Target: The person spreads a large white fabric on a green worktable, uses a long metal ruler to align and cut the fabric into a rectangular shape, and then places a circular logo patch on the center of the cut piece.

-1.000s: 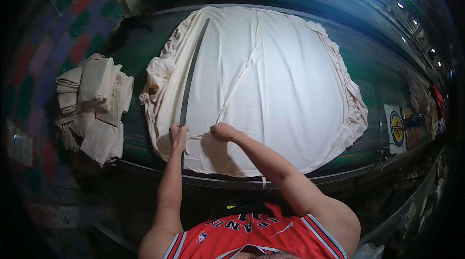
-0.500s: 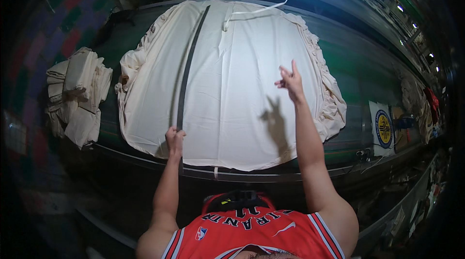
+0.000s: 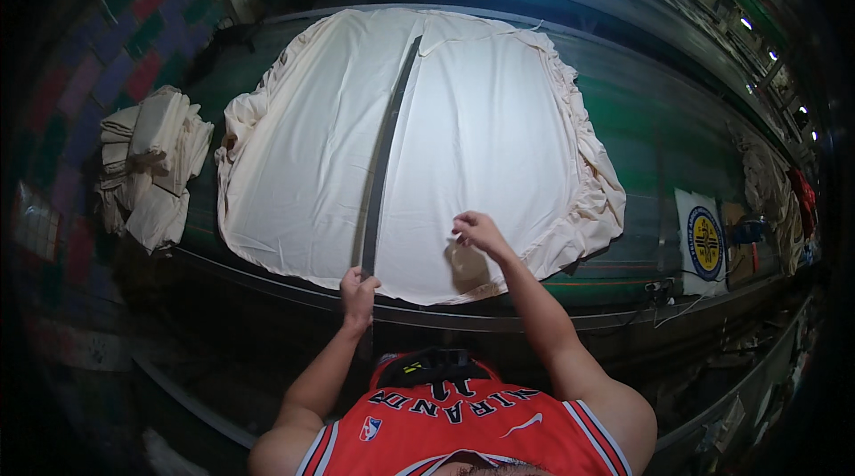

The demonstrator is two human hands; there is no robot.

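Through the head camera, the only view I have, I look down on a broad sheet of cream cloth [image 3: 499, 138] with gathered, ruffled sides, spread over a long dark green table [image 3: 637, 173]. A long, narrow, dark grey flat strip [image 3: 388, 142] lies across it from near the far edge to the near one, slightly aslant, left of the right-hand ruffle and well inside the left one. The left hand [image 3: 358, 293] has its thumb and fingers closed around the strip's near end at the cloth's front edge. The right hand [image 3: 478, 233] hangs over the cloth to the right of the strip, apart from it, its shadow just below; the fingers look curled in, but I cannot tell whether they pinch anything. I judge the step in hand to be setting the strip in position on the cloth. To my eye, the next move calls for a firm left grip, the strip straight, and the right hand smoothing nearby wrinkles.
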